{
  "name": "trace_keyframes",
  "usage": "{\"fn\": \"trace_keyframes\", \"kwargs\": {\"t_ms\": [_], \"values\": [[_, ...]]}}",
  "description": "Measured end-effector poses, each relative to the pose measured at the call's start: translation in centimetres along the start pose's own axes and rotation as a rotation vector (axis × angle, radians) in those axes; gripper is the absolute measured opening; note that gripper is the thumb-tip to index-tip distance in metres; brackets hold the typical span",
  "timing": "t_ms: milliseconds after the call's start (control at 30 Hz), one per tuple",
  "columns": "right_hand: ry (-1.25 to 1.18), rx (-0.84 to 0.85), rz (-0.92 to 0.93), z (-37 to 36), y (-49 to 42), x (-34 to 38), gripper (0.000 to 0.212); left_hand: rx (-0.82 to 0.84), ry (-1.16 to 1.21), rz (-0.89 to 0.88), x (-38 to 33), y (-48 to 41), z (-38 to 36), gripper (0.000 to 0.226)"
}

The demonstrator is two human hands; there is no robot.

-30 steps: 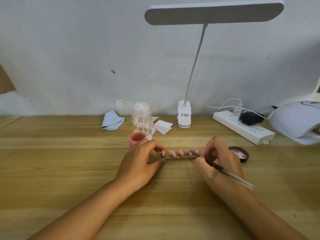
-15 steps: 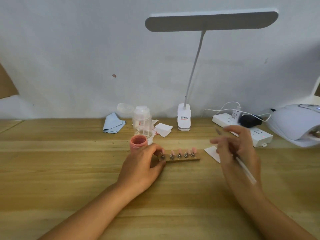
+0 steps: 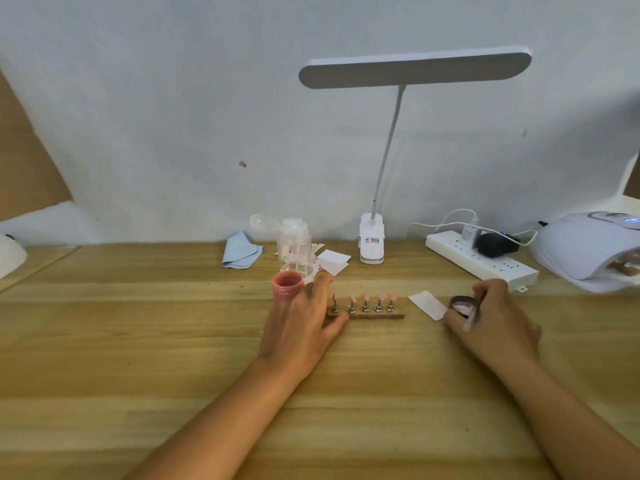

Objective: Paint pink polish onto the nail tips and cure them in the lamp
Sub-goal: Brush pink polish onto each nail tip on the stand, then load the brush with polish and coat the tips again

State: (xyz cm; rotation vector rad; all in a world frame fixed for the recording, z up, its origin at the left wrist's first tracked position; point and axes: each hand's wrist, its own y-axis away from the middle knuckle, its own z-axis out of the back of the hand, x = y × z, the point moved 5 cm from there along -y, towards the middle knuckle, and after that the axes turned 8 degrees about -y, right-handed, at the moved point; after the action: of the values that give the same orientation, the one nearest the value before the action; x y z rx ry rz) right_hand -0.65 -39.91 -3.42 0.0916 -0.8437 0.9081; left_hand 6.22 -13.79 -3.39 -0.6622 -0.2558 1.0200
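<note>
hands apart, nail tips between them on the worktop (image 3: 207,341)
five pink nail tips (image 3: 363,298) stood on a wooden strip (image 3: 379,316) at the centre. the left hand (image 3: 304,327) lay at the strip's left end, thumb touching its near corner, fingers fairly straight, just right of the open pink polish jar (image 3: 288,287). the right hand (image 3: 495,327), well to the right, was curled round a brush (image 3: 471,318) at a dark shallow pot (image 3: 459,303). the curing lamp (image 3: 585,251) sat far right.
</note>
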Motion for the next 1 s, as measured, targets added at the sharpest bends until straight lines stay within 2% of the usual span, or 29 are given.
{"fn": "trace_keyframes", "kwargs": {"t_ms": [100, 167, 200, 233, 300, 367, 500, 567, 633, 700, 767, 867, 933, 1000], "values": [[-0.091, -0.025, -0.035, 0.1, -0.3, -0.6, 0.045, -0.199, 0.044, 0.055, 0.4, 0.2, 1.8, 0.046], [-0.232, -0.08, -0.027, 0.5, -0.2, -0.6, 0.047, -0.383, 0.133, 0.197, 2.2, 0.4, 3.0, 0.05], [-0.301, -0.117, 0.0, 0.8, -0.2, -0.3, 0.05, -0.411, 0.164, 0.284, 3.5, 0.5, 3.0, 0.055], [-0.35, -0.151, 0.038, 0.9, 0.0, 0.0, 0.052, -0.374, 0.188, 0.38, 4.8, 0.5, 2.6, 0.062], [-0.384, -0.192, 0.126, 1.0, 0.3, 1.1, 0.057, -0.127, 0.208, 0.576, 7.2, 0.5, 0.9, 0.075], [-0.399, -0.231, 0.213, 1.0, 0.6, 2.0, 0.06, 0.073, 0.248, 0.659, 8.2, 0.5, -0.5, 0.073], [-0.466, -0.29, 0.307, 1.6, 1.1, 2.7, 0.064, 0.068, 0.368, 0.613, 7.9, 0.0, -0.8, 0.052], [-0.485, -0.238, 0.32, 1.7, 1.3, 3.0, 0.063, 0.066, 0.393, 0.635, 7.7, 0.2, -0.9, 0.052], [-0.482, -0.13, 0.353, 1.6, 1.9, 3.8, 0.057, -0.024, 0.399, 0.622, 6.9, 0.5, 0.0, 0.051], [-0.39, 0.021, 0.503, 1.2, 3.2, 5.7, 0.052, -0.224, 0.385, 0.486, 5.4, 0.6, 1.9, 0.051], [-0.274, 0.127, 0.726, 0.5, 4.8, 7.9, 0.052, -0.322, 0.372, 0.269, 2.9, 0.7, 3.4, 0.055], [-0.237, 0.173, 0.916, 0.4, 6.4, 10.1, 0.055, -0.23, 0.407, 0.066, -0.8, 1.2, 3.7, 0.056], [-0.265, 0.18, 0.911, 0.9, 6.4, 10.3, 0.059, -0.163, 0.426, 0.015, -2.4, 1.3, 3.3, 0.058], [-0.371, 0.234, 0.829, 1.0, 5.9, 9.7, 0.061, -0.147, 0.463, -0.006, -2.9, 1.4, 3.2, 0.057]]}}
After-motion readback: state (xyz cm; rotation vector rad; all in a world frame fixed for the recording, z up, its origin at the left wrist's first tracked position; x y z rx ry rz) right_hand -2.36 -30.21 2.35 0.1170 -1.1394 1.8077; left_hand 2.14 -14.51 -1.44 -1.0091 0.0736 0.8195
